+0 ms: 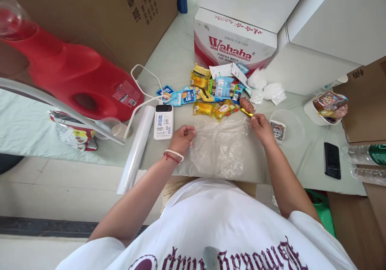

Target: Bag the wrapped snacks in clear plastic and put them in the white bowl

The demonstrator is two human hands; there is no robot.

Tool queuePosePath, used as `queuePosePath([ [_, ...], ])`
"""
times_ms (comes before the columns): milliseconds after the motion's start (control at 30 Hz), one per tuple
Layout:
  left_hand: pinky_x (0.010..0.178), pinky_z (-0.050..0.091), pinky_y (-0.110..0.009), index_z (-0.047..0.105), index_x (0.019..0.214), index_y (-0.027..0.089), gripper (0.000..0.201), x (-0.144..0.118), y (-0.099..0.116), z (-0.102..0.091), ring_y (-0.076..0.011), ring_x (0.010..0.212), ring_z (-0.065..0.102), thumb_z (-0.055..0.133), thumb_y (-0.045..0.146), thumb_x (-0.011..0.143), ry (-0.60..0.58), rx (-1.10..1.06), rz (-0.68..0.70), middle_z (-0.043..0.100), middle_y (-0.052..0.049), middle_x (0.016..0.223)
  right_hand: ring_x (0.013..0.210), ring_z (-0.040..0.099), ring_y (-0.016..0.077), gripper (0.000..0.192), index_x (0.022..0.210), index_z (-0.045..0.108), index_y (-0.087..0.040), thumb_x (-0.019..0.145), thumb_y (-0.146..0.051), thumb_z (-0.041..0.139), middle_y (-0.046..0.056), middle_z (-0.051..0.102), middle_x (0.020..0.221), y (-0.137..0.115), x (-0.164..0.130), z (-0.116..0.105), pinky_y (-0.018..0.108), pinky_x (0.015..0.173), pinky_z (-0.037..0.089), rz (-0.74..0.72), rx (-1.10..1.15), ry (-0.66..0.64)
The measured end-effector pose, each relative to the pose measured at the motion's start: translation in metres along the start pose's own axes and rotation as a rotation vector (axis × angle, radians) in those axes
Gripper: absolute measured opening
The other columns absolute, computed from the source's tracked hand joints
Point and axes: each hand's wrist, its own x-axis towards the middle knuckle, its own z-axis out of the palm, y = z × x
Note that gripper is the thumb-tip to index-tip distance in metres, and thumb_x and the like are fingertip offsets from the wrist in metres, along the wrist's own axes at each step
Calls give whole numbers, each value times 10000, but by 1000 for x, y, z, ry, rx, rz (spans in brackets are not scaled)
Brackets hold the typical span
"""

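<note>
A clear plastic bag (221, 149) lies flat on the table in front of me. My left hand (181, 138) pinches its far left corner, and my right hand (261, 128) pinches its far right corner. Just beyond the bag's far edge lies a heap of small wrapped snacks (217, 93) in yellow, blue and white packets. A bead bracelet and a red string sit on my left wrist.
A roll of clear bags (137, 147) and a white power bank (163, 121) lie to the left. A red jug (75, 81) stands far left. A Wahaha box (233, 41) is behind the snacks. A clear lid (286, 127), bowl of snacks (327, 107), black phone (332, 160) and bottles (366, 155) lie right.
</note>
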Motion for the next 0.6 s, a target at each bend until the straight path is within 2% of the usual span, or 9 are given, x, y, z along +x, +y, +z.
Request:
queuePosePath([
  [67, 577, 496, -296, 601, 1095, 191, 381, 0, 5, -6, -111, 548, 514, 743, 342, 775, 146, 158, 117, 615, 8, 842, 779, 640, 221, 537, 1246, 586, -219, 925, -646, 531, 71, 714, 966, -2, -13, -5, 342, 703, 497, -32, -60, 0],
  [133, 810, 566, -405, 574, 1246, 185, 502, -12, 4, -4, -190, 797, 635, 731, 344, 797, 345, 388, 331, 644, -84, 1084, 745, 643, 221, 658, 1379, 538, -213, 911, -676, 549, 82, 716, 999, -5, -40, 2, 340, 682, 490, -26, -116, -6],
  [200, 1067, 477, -520, 552, 1349, 168, 551, -34, -3, 4, -300, 1150, 618, 691, 355, 850, 499, 610, 576, 602, -177, 1305, 703, 637, 220, 782, 1458, 491, -201, 847, -660, 656, 65, 709, 930, -4, -71, 18, 329, 649, 478, 19, -160, -32],
  [233, 1153, 398, -555, 557, 1372, 166, 534, -45, -8, 8, -341, 1294, 559, 660, 359, 885, 501, 707, 680, 586, -201, 1363, 690, 633, 218, 822, 1483, 470, -196, 819, -622, 701, 45, 697, 880, -2, -85, 26, 322, 637, 476, 47, -153, -48],
  [300, 1250, 242, -592, 583, 1399, 207, 479, -60, -20, 13, -362, 1447, 466, 598, 356, 944, 306, 907, 820, 595, -190, 1433, 648, 620, 203, 831, 1504, 438, -196, 800, -532, 724, -3, 659, 793, 5, -104, 37, 309, 607, 482, 115, -43, -86],
  [400, 1279, 63, -653, 502, 1531, 248, 559, -61, -37, 5, -367, 1517, 420, 525, 400, 994, -51, 1140, 816, 514, -182, 1588, 545, 566, 165, 706, 1401, 508, -212, 772, -460, 714, -58, 602, 726, 18, -109, 32, 288, 519, 467, 207, 213, -107],
  [500, 1272, 9, -680, 328, 1641, 184, 715, -44, -45, -20, -370, 1548, 379, 473, 489, 1011, -215, 1242, 764, 383, -219, 1668, 505, 511, 134, 514, 1153, 633, -214, 730, -474, 765, -63, 588, 698, 29, -99, 5, 271, 479, 424, 216, 258, -107],
  [600, 1289, 33, -646, 312, 1650, 184, 746, -33, -43, -44, -352, 1567, 354, 462, 533, 1008, -339, 1263, 811, 381, -197, 1673, 543, 530, 143, 414, 1065, 686, -218, 759, -485, 765, -37, 621, 704, 33, -93, -26, 285, 538, 436, 153, 94, -207],
])
